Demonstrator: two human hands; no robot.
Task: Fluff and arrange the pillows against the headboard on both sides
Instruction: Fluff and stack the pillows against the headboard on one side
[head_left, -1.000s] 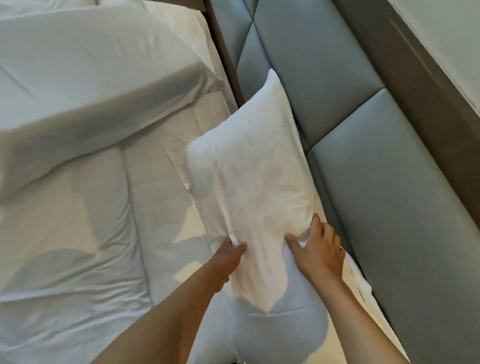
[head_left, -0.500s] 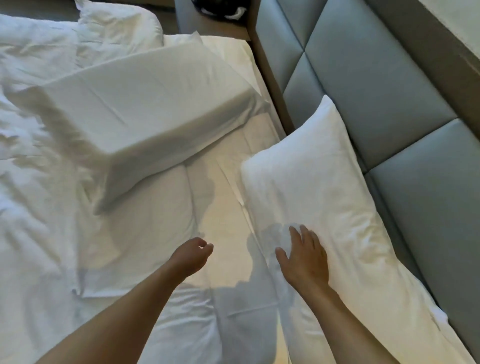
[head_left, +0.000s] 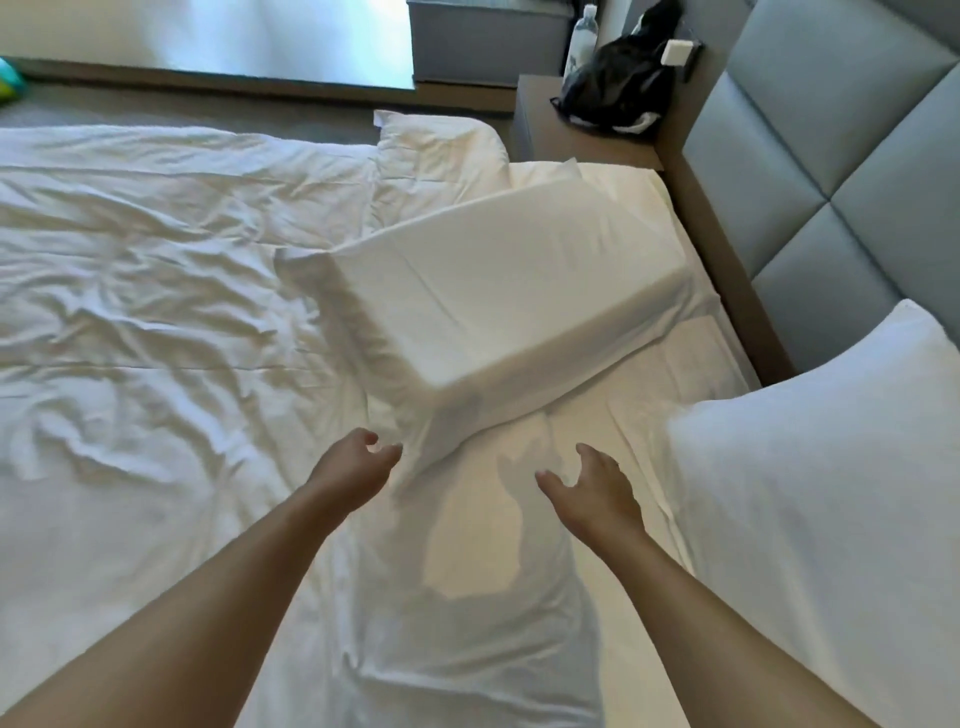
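A soft white pillow (head_left: 831, 493) leans against the grey padded headboard (head_left: 841, 156) at the right. A firm, block-shaped white pillow (head_left: 498, 296) lies askew in the middle of the bed. Another soft pillow (head_left: 441, 150) rests at the far edge of the bed. My left hand (head_left: 353, 467) hovers open just in front of the block pillow's near corner, touching nothing. My right hand (head_left: 597, 483) is open too, fingers spread above the sheet, between the block pillow and the leaning pillow.
A rumpled white duvet (head_left: 145, 291) covers the left half of the bed. Beyond the bed stands a nightstand (head_left: 587, 140) with a black bag (head_left: 618, 88) and a water bottle (head_left: 582, 41). A wooden bed-frame edge (head_left: 727, 270) runs along the headboard.
Both hands have let go of the soft pillow, which now leans on the headboard. The view has swung left, and both hands have moved toward the block-shaped pillow.
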